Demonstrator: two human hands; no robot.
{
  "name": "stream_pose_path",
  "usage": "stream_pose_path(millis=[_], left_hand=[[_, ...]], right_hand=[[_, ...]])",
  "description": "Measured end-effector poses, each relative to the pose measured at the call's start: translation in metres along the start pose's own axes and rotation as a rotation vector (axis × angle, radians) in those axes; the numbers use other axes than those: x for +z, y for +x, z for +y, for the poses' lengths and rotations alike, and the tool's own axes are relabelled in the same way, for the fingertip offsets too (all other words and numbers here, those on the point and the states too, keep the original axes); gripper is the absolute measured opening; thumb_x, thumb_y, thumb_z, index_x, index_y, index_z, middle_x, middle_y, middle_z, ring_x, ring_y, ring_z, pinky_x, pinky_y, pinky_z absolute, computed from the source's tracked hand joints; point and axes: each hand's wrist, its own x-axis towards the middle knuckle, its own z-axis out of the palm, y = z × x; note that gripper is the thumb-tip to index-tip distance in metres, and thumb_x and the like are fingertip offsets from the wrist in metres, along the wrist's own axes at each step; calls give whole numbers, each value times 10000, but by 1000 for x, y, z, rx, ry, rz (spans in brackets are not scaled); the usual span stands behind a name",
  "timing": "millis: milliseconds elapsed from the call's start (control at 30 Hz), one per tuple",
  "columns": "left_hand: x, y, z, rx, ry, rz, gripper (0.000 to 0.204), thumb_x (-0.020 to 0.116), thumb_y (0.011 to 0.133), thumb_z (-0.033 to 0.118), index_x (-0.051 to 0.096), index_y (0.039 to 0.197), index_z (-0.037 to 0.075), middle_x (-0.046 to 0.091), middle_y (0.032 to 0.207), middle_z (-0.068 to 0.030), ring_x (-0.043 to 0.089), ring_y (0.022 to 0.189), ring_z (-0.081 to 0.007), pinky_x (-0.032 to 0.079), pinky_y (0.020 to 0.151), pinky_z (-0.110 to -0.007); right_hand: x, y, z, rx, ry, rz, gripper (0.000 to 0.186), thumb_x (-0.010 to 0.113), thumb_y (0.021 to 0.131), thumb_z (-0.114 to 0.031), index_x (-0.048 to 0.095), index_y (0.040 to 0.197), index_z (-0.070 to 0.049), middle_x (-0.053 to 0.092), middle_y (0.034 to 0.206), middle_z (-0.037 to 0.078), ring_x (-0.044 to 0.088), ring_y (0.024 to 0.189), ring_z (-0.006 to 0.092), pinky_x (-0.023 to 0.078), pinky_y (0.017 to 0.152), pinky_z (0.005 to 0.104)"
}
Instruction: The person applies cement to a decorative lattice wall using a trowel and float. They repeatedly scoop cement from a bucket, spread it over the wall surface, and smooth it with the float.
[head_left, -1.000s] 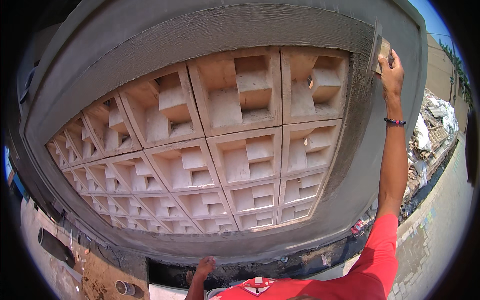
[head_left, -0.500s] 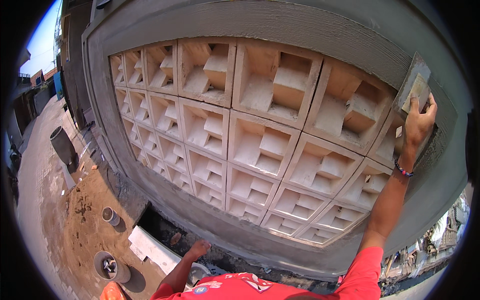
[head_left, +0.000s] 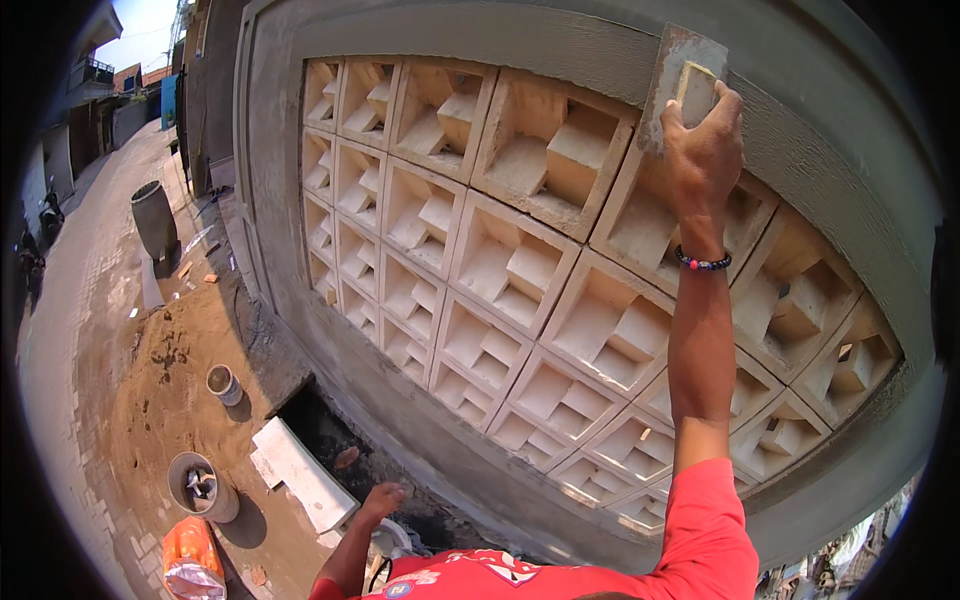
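My right hand [head_left: 705, 140] is raised and closed around the handle of a plastering trowel [head_left: 678, 62], a flat grey plate with a pale block grip. The plate lies against the grey plastered band [head_left: 560, 50] along the top of the wall, just above a row of cream ventilation blocks [head_left: 553, 140]. Low down, well away from the wall face, hangs my left hand [head_left: 384, 500]. Its fingers look loosely curled together, and I see nothing in them.
A dark trench [head_left: 325, 435] runs along the wall's foot, with a white slab [head_left: 305, 480] beside it. Left of that are a sand heap [head_left: 165, 400], a small bucket [head_left: 224, 385], a larger bucket [head_left: 215, 500] and an orange bag [head_left: 193, 550]. A dark cylinder [head_left: 153, 220] stands farther off.
My right hand has carried the trowel leftward along the top band, from the right corner to above the blocks. The view has shifted to the right; my left hand stays low.
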Motion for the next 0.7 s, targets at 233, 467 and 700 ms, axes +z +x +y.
stream_pose_path(millis=[233,467,700], left_hand=[[-46,-5,-43,-21,-102,215,375,628,857,207,595,1151,-22,643,936,-120,602,802,-187,502,651,-326],[-67,-29,-51,-41,-167,330,376,629,856,194,586,1146,-42,641,879,-115,573,672,-158,472,604,-306],[-75,-19,-118,-34,-142,381,374,620,852,207,591,1137,-32,647,964,-155,616,882,-239,492,749,-345]], right_hand=[[123,0,-93,-99,25,-152,497,677,783,-192,400,1138,19,547,1064,248,599,953,436,534,777,466],[211,4,-173,-90,14,-311,512,664,785,-184,391,1157,38,509,1130,275,569,1023,446,539,794,460],[244,-33,-220,-294,111,-584,461,646,789,-154,437,1164,14,542,1124,250,560,1059,410,503,867,444]])
